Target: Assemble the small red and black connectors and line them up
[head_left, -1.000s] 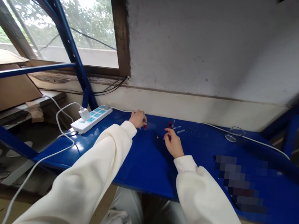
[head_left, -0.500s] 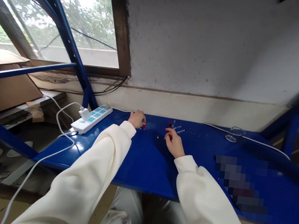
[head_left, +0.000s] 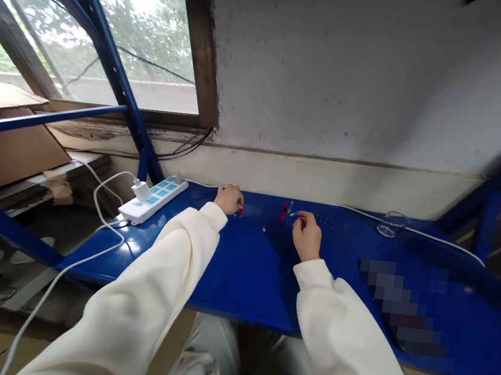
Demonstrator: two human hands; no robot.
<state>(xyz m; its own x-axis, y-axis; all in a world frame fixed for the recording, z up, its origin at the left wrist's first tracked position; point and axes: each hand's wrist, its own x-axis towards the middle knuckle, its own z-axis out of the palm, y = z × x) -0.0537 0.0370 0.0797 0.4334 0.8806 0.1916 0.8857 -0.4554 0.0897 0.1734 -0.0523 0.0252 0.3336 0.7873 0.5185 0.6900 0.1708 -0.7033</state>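
Observation:
My left hand rests on the blue tabletop, its fingers curled down at a small red piece that sticks out under the fingertips. A little clear bit lies beside it. My right hand has thumb and fingers pinched together on a short clear tube, whose end points left. Just left of that tube lies a second red piece with a dark part. Another clear tube is beside it. A tiny copper-coloured piece sits between my hands.
A white power strip with a plugged-in charger lies at the left, its cable trailing down. Several tiny clear pieces lie right of my right hand. Farther right are a clear glass dish and a blurred-out dark object. Blue posts frame the table.
My right hand has moved slightly right and its fingers have closed on a clear tube. My left hand stays at the red piece.

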